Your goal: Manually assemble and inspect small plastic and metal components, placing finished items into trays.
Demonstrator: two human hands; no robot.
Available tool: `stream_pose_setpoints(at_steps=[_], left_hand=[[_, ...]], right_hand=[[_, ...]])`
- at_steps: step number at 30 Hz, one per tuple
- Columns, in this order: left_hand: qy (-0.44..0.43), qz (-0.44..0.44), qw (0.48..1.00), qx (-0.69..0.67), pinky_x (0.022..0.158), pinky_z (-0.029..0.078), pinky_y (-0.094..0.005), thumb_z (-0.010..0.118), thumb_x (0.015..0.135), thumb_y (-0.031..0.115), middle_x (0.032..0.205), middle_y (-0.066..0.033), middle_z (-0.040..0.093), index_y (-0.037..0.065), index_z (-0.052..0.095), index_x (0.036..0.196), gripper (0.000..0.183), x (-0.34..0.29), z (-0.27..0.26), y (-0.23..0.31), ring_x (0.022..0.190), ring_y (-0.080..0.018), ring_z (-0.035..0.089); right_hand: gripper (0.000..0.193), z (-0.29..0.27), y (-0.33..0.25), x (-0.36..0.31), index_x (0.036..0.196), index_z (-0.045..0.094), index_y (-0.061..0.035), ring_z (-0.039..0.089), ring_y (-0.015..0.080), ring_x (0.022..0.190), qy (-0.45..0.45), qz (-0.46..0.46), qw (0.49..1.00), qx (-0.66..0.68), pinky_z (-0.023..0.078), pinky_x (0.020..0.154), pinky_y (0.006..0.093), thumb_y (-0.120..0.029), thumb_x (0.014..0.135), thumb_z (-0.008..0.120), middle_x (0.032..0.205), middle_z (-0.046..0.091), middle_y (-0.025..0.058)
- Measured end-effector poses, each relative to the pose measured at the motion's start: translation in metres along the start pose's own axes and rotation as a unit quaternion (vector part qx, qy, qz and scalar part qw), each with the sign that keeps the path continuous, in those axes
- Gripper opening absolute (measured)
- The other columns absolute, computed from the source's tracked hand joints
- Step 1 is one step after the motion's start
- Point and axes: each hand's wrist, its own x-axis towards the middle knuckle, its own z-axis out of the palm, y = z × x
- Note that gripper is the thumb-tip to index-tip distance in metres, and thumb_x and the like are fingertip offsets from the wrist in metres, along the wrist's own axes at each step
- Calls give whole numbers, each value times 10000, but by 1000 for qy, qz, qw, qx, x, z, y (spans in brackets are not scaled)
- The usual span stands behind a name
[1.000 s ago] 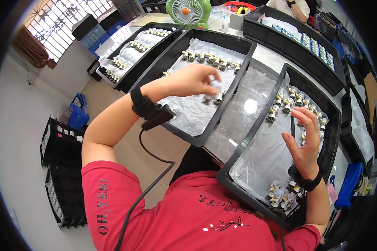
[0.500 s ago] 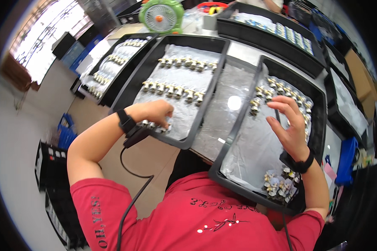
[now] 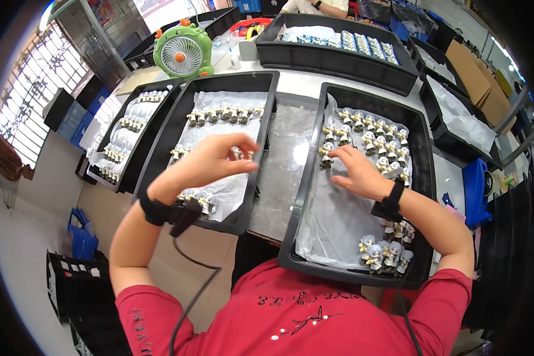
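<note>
Nearest figurine: the end figurine (image 3: 326, 153) of the right tray's (image 3: 314, 270) rows lay just left of the right hand's fingertips; whether they touched could not be told.
Its long axis: ran roughly away from the body, pale head at the far end.
Nearer hand: the right hand (image 3: 362, 172); the left hand (image 3: 204, 160) was well apart, across the gap between trays.
Right hand: fingers spread from thumb, palm low over the lining paper (image 3: 329, 222), nothing seen gripped.
Left hand: thumb and curled fingers parted above the left tray (image 3: 234, 225), no held thing visible.
Figurines by left hand: middle row (image 3: 180, 151) beside and partly beneath it, front row (image 3: 199, 199) nearer the body.
</note>
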Motion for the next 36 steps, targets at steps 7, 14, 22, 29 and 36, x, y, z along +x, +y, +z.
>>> stream_pose_setpoints(at_steps=[7,14,22,29,36], left_hand=[[-54,156,939,-301,767,495,-242,654,894,143,938,-29,644,5,611,1072,230,51,67,44,837,-81,607],[52,7,877,-477,798,486,-250,584,934,176,1053,-46,611,43,555,1185,285,65,91,8,909,-99,592],[0,-3,763,-646,887,483,-287,530,973,202,1137,-70,564,70,432,1331,394,65,101,7,1006,-147,588],[-38,0,790,-612,873,508,-303,514,982,231,1143,-76,567,68,435,1328,391,62,101,13,1019,-153,604],[-41,-11,783,-621,870,499,-307,520,979,270,1157,-53,569,73,446,1317,399,66,104,7,1000,-148,605]], right_hand=[[574,21,33,50,1166,498,6,542,409,1015,-81,35,995,-52,467,879,435,-230,705,746,1117,500,237],[651,-11,-7,38,1224,493,-9,525,317,1043,38,16,999,22,448,904,369,-199,669,776,1114,501,167],[839,-23,-59,25,1361,386,-68,511,232,1121,141,-84,976,140,486,878,343,-62,637,810,1291,451,126],[898,-25,-58,10,1386,360,-74,518,241,1127,118,-81,981,128,469,853,347,-83,623,833,1314,464,122],[917,-25,-56,9,1408,341,-83,539,231,1132,121,-57,981,141,442,881,359,-152,634,830,1230,536,109]])
